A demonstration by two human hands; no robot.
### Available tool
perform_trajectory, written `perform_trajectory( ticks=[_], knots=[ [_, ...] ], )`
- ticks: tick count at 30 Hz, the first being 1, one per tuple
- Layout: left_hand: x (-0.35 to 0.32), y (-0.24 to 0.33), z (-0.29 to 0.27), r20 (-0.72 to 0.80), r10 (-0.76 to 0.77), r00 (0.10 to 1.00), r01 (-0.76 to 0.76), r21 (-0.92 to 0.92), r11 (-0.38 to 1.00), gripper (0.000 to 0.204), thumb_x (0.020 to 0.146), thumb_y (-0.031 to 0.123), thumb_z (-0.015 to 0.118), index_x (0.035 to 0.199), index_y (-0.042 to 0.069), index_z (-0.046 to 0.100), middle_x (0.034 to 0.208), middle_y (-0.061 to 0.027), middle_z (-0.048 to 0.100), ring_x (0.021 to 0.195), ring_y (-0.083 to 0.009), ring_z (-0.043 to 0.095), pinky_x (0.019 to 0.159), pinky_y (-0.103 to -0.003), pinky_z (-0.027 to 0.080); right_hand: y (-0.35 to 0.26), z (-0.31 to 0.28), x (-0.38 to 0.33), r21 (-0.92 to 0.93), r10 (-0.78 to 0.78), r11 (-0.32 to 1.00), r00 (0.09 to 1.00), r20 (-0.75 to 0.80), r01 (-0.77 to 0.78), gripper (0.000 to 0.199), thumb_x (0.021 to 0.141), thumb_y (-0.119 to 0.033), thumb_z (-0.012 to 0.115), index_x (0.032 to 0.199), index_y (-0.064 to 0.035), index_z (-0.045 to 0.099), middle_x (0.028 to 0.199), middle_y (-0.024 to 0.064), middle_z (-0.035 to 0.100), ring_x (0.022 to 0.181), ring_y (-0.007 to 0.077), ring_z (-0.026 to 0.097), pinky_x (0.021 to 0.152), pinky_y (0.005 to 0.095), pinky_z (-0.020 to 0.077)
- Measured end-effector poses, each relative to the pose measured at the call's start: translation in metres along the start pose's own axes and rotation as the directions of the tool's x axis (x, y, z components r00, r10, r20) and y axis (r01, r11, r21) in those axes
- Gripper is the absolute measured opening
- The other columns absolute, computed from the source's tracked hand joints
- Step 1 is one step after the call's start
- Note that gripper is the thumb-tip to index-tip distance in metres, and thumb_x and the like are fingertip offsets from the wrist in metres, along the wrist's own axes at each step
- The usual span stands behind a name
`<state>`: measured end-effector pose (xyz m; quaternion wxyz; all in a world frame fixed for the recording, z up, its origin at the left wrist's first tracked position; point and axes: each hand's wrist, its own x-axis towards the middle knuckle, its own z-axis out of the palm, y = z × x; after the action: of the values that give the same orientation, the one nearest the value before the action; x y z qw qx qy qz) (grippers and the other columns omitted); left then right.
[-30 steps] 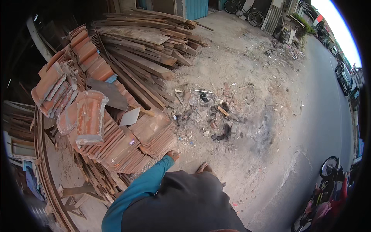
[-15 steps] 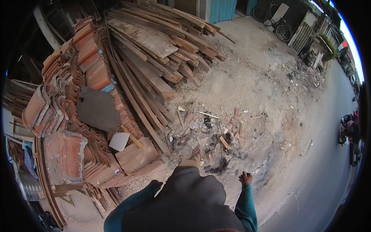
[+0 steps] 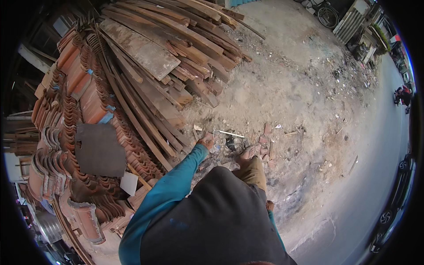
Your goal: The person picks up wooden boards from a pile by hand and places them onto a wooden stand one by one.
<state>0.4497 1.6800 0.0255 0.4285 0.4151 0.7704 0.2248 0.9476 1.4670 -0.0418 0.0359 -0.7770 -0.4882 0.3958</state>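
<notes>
My left hand (image 3: 206, 141), at the end of a teal sleeve, hangs in front of me with its fingers loosely curled and nothing visible in them. In the picture it lies beside the lower ends of the long wooden planks (image 3: 159, 95). My right hand (image 3: 270, 206) shows only in small part past my dark shirt, low beside my leg, and its fingers are hidden. One foot (image 3: 248, 152) is forward on the ground among broken brick pieces (image 3: 266, 143) and blackened litter. A thin white stick (image 3: 231, 134) lies just ahead of that foot.
Stacked clay roof tiles (image 3: 79, 88) stand at the left, with a dark flat sheet (image 3: 100, 149) and a pale square piece (image 3: 129, 183) on them. A paved road (image 3: 353, 207) runs along the right, with a motorcycle (image 3: 402, 95) and a dark car (image 3: 393, 205). A bicycle (image 3: 327, 17) stands far back.
My left arm has swung forward while my right hand has dropped back beside my body. A different foot is now in front. The tiles and planks have shifted left and lower in view.
</notes>
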Motion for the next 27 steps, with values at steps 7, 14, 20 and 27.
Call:
perform_trajectory(
  ticks=[7, 14, 20, 27],
  knots=[
    [0.082, 0.15, 0.08, 0.282, 0.159, 0.946, -0.06, -0.331, 0.942, 0.029, 0.086, 0.029, 0.064, 0.098, 0.003, 0.06, 0.081, -0.005, 0.064, 0.069, -0.0124, 0.057, 0.061, -0.03, 0.049, -0.039, -0.039, 0.147, -0.151, -0.137, 0.978, 0.988, 0.066, 0.145, 0.047, 0.086, -0.042, 0.052, 0.072, 0.002, 0.063, 0.063, 0.0183, 0.059, 0.057, 0.0304, 0.06, 0.054, 0.0421, 0.0455],
    [0.197, 0.25, 0.114, 0.282, 0.053, 0.958, 0.028, -0.274, 0.961, 0.031, 0.085, 0.029, 0.063, 0.097, 0.001, 0.06, 0.08, -0.0072, 0.065, 0.068, -0.0135, 0.06, 0.061, -0.027, 0.05, -0.184, -0.18, 0.295, 0.074, -0.014, 0.997, 0.998, 0.067, 0.009, 0.044, 0.086, -0.042, 0.055, 0.078, 0.0007, 0.061, 0.058, 0.0122, 0.057, 0.051, 0.0239, 0.059, 0.048, 0.0377, 0.046],
    [0.256, 0.357, 0.081, 0.093, 0.058, 0.994, 0.031, -0.746, 0.665, 0.028, 0.085, 0.024, 0.065, 0.104, 0.003, 0.06, 0.087, -0.0078, 0.066, 0.074, -0.0157, 0.064, 0.063, -0.028, 0.053, -0.268, -0.304, 0.43, 0.764, 0.079, 0.641, 0.997, 0.02, -0.066, 0.028, 0.085, -0.026, 0.064, 0.081, 0.0003, 0.053, 0.064, 0.0061, 0.054, 0.052, 0.0154, 0.056, 0.04, 0.0256, 0.0413],
    [0.396, 0.421, -0.01, -0.205, -0.095, 0.974, -0.172, -0.945, 0.28, 0.02, 0.089, 0.015, 0.059, 0.104, 0.002, 0.056, 0.085, -0.0067, 0.062, 0.065, -0.0139, 0.057, 0.055, -0.029, 0.047, -0.323, -0.338, 0.51, 0.742, 0.065, 0.669, 0.998, 0.006, -0.048, 0.041, 0.086, -0.036, 0.062, 0.104, 0.0005, 0.054, 0.09, 0.0165, 0.063, 0.074, 0.0261, 0.066, 0.058, 0.0353, 0.0519]
  ],
)
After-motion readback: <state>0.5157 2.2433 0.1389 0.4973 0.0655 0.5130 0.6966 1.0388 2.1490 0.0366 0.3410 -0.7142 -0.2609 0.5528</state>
